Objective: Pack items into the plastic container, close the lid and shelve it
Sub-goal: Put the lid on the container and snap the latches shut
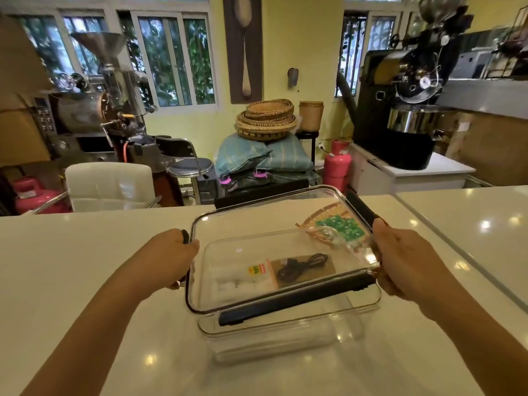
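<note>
A clear plastic container stands on the white counter in front of me. Its clear lid, edged with black clasps, rests tilted on top, far edge raised. My left hand grips the lid's left side at a black clasp. My right hand grips the lid's right side. Inside lie a coiled black cable on brown card, a white packet with a yellow price sticker, and a woven fan with a green patterned patch.
A second white counter adjoins on the right. Behind the counter stand a white chair, pink gas cylinders, coffee roasting machines, stacked woven baskets and a stool.
</note>
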